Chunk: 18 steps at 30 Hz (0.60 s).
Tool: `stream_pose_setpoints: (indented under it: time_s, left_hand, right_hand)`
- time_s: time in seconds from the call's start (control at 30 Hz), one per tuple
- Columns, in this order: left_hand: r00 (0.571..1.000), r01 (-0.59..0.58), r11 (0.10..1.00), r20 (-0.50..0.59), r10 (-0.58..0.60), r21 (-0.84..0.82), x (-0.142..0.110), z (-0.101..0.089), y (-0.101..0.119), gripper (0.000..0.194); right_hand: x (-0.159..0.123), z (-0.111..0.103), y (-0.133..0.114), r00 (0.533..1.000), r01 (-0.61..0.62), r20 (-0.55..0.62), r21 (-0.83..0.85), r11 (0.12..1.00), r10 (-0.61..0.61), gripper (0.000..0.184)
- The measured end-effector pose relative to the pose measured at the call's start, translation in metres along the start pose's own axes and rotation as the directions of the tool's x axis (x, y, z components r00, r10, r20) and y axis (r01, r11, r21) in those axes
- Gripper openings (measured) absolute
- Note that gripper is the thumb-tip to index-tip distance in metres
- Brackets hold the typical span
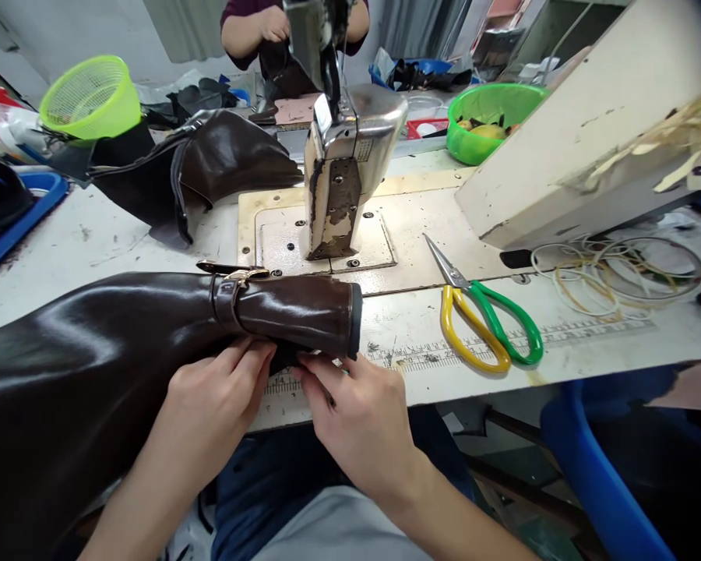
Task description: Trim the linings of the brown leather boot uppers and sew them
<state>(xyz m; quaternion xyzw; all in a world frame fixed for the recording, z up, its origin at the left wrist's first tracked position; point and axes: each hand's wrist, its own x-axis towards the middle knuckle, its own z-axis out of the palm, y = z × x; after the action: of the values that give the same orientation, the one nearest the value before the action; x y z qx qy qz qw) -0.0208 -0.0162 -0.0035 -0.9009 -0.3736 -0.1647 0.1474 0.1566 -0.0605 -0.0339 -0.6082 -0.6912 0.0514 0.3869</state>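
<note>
A glossy dark brown leather sleeve (pixel 122 327) lies across the front of the table, its cuff end pointing right. Around it near the cuff runs a buckled strap (pixel 227 300). My left hand (pixel 219 401) is closed, fingers pinching the sleeve's lower edge below the strap. Closer to the cuff opening, my right hand (pixel 362 413) is also closed on that underside, thumb and fingers together. The fingertips of both hands are partly hidden under the leather. Just beyond the sleeve stands the sewing machine's post (pixel 339 195). Scissors (pixel 473 312) with yellow and green handles lie to the right.
Another brown leather piece (pixel 227 156) rests at the back left, near a lime-green basket (pixel 90 97). A green bowl (pixel 494 117) stands back right, with looped cords (pixel 619 273) before it. A blue bin (pixel 590 460) is below right. Opposite, a co-worker's hand (pixel 274 25) holds dark material.
</note>
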Motion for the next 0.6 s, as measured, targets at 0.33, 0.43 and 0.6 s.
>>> stream_pose_setpoints:
  time_s: [0.33, 0.43, 0.6]
  left_hand:
    - [1.000, -0.004, 0.999, -0.011, 0.005, 0.048, -0.001, 0.000, 0.002, 0.017]
    - [1.000, -0.003, 0.998, -0.006, 0.003, 0.066, -0.002, 0.001, 0.003, 0.019]
    - [1.000, -0.018, 0.998, 0.022, 0.017, 0.060, -0.005, 0.002, 0.002, 0.022]
  right_hand:
    - [0.002, -0.002, -0.013, 0.998, 0.057, -0.020, -0.211, 0.976, -0.062, 0.023]
    - [0.004, -0.006, -0.016, 0.997, 0.072, 0.036, -0.254, 0.964, -0.065, 0.024]
    - [0.002, -0.003, -0.014, 0.993, 0.110, -0.009, -0.236, 0.966, -0.116, 0.023]
